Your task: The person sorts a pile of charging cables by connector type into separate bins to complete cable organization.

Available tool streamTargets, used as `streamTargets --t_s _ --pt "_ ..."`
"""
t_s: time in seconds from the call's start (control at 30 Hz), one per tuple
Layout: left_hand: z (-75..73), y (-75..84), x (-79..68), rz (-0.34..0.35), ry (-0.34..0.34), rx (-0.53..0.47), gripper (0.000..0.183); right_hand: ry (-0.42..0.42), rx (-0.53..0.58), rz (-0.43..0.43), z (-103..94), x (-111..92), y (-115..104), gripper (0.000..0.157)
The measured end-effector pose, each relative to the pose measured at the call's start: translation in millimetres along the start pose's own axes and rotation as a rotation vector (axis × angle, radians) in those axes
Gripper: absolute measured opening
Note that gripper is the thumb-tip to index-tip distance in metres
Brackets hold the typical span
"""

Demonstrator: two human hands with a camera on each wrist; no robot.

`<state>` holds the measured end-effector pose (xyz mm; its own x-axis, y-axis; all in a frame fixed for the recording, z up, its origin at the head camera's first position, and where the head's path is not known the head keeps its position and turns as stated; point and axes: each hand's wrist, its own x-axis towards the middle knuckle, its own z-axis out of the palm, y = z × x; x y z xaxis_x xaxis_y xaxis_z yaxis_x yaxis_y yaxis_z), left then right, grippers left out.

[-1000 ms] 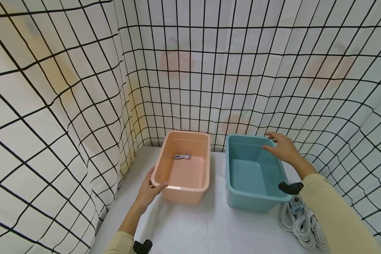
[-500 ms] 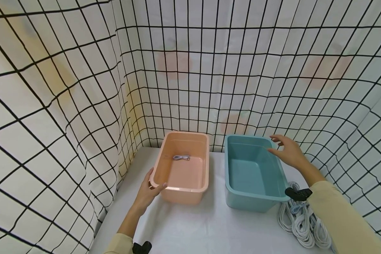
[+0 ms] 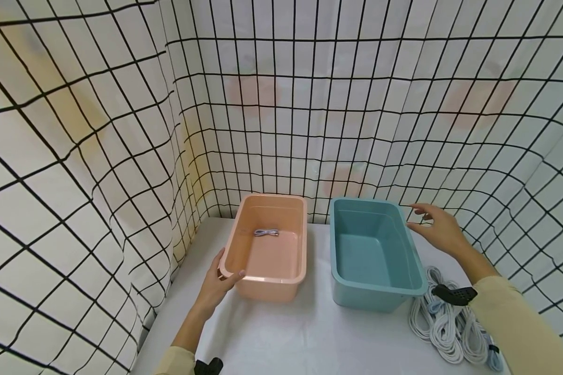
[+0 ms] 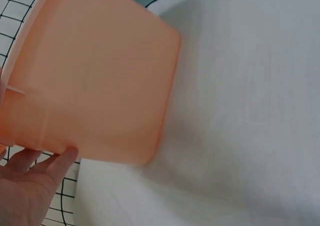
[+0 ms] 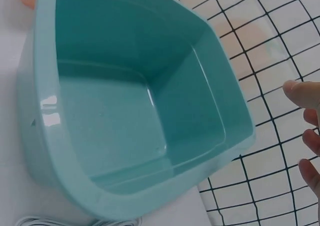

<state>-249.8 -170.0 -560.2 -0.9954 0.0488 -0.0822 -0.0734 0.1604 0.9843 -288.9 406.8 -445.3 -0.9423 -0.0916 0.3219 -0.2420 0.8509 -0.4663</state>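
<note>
A peach plastic bin [image 3: 274,291] stands on the table, with a small bundled white cable [image 3: 266,232] lying inside. My left hand [image 3: 217,284] grips its near left corner, thumb over the rim and fingers against the outer side. In the left wrist view, those fingers [image 4: 62,166] touch the bin's outer wall [image 4: 100,75]. To the right is a teal bin [image 3: 375,297] with nothing visible inside. Just off its far right rim hovers my right hand [image 3: 438,229], fingers loosely bent and apart, holding nothing. Several coiled white cables [image 3: 445,328] lie beside the teal bin's near right corner.
Black wire mesh [image 3: 300,130] over white sheeting surrounds the back and both sides. The white table [image 3: 309,333] extends in front of the bins, and a narrow strip separates them. My right sleeve [image 3: 511,317] passes over the table's right side.
My right hand has moved right, from above the teal bin's far right rim to outside it, uncovering more of the coiled cables. My left hand stays on the peach bin.
</note>
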Motion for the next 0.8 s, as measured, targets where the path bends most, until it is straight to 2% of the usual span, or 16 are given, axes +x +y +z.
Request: streamTargets --t_s 0.27,0.6,0.8 --pt "-0.4 -0.6 -3.1 0.026 0.010 0.010 0.099 -0.004 0.007 0.003 -1.6 -12 8 0.059" --pt "0.6 -0.9 -2.3 0.020 0.011 0.008 0.099 0.006 -0.021 0.017 -1.8 -25 16 0.057" --pt "2.0 22.3 -14.1 0.021 -0.005 0.008 0.097 0.019 -0.027 0.006 -2.6 -36 25 0.057"
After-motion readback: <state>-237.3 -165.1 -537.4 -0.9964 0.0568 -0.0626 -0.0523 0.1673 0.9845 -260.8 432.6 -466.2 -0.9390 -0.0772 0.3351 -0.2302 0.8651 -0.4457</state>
